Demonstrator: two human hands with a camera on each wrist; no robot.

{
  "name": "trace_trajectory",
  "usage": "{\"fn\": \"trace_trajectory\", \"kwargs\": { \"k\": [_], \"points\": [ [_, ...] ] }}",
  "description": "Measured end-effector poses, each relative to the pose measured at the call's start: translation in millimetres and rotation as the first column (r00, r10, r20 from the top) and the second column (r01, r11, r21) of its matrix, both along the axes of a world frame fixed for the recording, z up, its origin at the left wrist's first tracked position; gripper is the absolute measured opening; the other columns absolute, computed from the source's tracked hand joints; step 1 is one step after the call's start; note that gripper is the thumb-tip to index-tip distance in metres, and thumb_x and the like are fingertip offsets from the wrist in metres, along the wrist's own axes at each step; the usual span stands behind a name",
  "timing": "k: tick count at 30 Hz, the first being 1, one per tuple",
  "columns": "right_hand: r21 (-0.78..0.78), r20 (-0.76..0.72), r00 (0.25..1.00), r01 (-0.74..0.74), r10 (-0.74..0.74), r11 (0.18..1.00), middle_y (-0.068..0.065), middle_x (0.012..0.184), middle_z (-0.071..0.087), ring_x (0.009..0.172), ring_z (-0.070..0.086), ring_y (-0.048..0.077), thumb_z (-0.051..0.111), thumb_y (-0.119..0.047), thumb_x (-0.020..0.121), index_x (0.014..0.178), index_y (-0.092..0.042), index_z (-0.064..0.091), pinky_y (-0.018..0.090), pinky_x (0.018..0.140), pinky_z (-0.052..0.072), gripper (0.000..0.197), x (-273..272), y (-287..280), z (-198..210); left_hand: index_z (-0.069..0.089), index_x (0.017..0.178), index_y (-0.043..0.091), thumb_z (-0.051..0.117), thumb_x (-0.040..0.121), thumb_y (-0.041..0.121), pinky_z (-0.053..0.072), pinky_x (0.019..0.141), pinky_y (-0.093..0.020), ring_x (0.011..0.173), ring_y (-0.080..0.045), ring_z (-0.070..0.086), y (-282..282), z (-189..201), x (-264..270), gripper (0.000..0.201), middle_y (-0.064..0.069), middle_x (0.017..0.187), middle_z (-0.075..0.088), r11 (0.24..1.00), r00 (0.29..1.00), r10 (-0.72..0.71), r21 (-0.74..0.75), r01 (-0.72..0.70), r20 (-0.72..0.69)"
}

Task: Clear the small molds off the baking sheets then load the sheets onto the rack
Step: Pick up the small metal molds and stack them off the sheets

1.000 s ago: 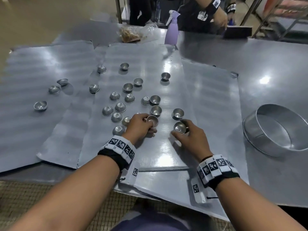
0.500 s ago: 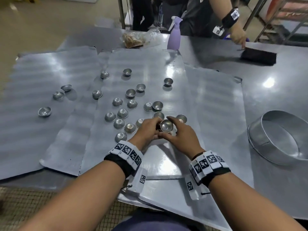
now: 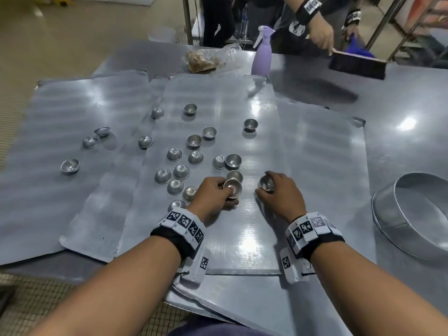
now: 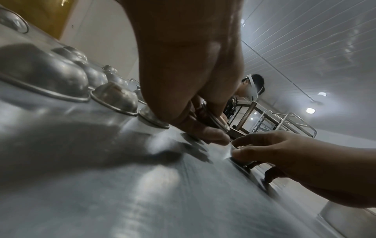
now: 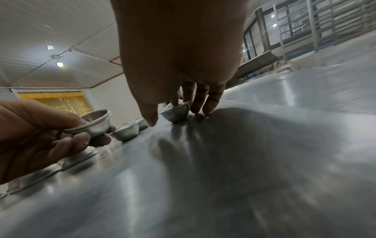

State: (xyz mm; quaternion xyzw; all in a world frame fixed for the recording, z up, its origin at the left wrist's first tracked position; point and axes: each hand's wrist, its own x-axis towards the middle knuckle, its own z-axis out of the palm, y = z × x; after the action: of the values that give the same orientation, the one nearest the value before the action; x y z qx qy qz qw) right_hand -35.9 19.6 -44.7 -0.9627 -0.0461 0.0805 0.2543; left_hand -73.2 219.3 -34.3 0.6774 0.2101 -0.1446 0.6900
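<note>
Several small round metal molds (image 3: pixel 181 171) lie scattered over overlapping baking sheets (image 3: pixel 242 241), some upright, some upside down. My left hand (image 3: pixel 226 190) grips a short nested stack of molds (image 3: pixel 233 188) just above the middle sheet; the right wrist view shows the same stack of molds (image 5: pixel 95 122) held between thumb and curled fingers. A little to the right, my right hand (image 3: pixel 265 187) closes round a single tilted mold (image 3: pixel 266 183) that still touches the sheet. In the right wrist view a fingertip sits on that mold's rim (image 5: pixel 177 111), with the thumb just left of it.
A large round metal ring pan (image 3: pixel 412 214) stands at the right on the steel table. A lilac spray bottle (image 3: pixel 261 57) and a plastic bag (image 3: pixel 201 60) sit at the back. Another person sweeps with a brush (image 3: pixel 356 65) at the far right. A tray rack (image 5: pixel 325 24) stands beyond.
Half a second ago my hands met and the right one set a mold into the left hand's stack. The right hand has since moved right onto another mold.
</note>
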Motion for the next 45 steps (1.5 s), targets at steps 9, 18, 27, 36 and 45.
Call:
{"fn": "trace_trajectory", "kwargs": {
  "k": [9, 18, 27, 36, 45],
  "points": [
    [-0.026, -0.034, 0.999, 0.015, -0.016, 1.000, 0.005, 0.129, 0.058, 0.121, 0.050, 0.026, 0.067, -0.044, 0.086, 0.138, -0.023, 0.052, 0.038, 0.094, 0.044, 0.058, -2.5, 2.1, 4.4, 0.067, 0.101, -0.005, 0.057, 0.098, -0.001, 0.061, 0.081, -0.061, 0.076, -0.035, 0.076, 4.7, 1.1, -1.2, 0.011, -0.031, 0.097, 0.071, 0.998, 1.000, -0.018, 0.059, 0.017, 0.023],
    [0.029, -0.029, 1.000, -0.010, 0.011, 1.000, 0.001, 0.122, 0.066, 0.112, 0.059, 0.025, 0.069, -0.046, 0.083, 0.134, -0.026, 0.056, 0.036, 0.090, 0.049, 0.056, -24.1, 12.6, 9.5, 0.068, 0.102, -0.008, 0.055, 0.097, -0.003, 0.062, 0.075, -0.059, 0.070, -0.029, 0.075, 12.1, 7.7, -13.4, 0.014, -0.026, 0.091, 0.071, 0.997, 0.999, 0.014, 0.073, -0.017, 0.049],
    [0.122, 0.031, 0.994, -0.107, 0.104, 0.987, -0.002, 0.115, 0.069, 0.106, 0.062, 0.021, 0.070, -0.049, 0.083, 0.125, -0.025, 0.061, 0.039, 0.088, 0.051, 0.049, -47.5, 38.5, 19.4, 0.069, 0.097, -0.001, 0.054, 0.095, 0.000, 0.063, 0.075, -0.055, 0.075, -0.032, 0.078, 25.6, 8.2, -34.4, 0.015, -0.021, 0.094, 0.072, 0.991, 0.993, 0.099, 0.086, -0.104, 0.064],
    [0.170, 0.136, 0.964, -0.250, 0.228, 0.953, -0.003, 0.111, 0.071, 0.094, 0.066, 0.022, 0.070, -0.052, 0.082, 0.129, -0.032, 0.052, 0.033, 0.074, 0.049, 0.054, -58.9, 77.3, 36.0, 0.068, 0.085, -0.001, 0.053, 0.097, 0.013, 0.061, 0.061, -0.034, 0.078, -0.029, 0.069, 29.6, 22.5, -39.9, 0.024, -0.018, 0.080, 0.068, 0.959, 0.967, 0.252, -0.142, -0.245, 0.037],
    [0.156, 0.134, 0.947, -0.309, 0.290, 0.938, -0.003, 0.131, 0.064, 0.115, 0.062, 0.020, 0.068, -0.059, 0.083, 0.143, -0.032, 0.047, 0.038, 0.090, 0.052, 0.069, -65.3, 98.0, 44.9, 0.064, 0.072, 0.003, 0.057, 0.093, 0.004, 0.058, 0.058, -0.029, 0.073, -0.033, 0.071, 50.8, 32.2, -55.1, 0.022, -0.015, 0.074, 0.058, 0.966, 0.952, 0.259, -0.056, -0.253, 0.161]
  ]
}}
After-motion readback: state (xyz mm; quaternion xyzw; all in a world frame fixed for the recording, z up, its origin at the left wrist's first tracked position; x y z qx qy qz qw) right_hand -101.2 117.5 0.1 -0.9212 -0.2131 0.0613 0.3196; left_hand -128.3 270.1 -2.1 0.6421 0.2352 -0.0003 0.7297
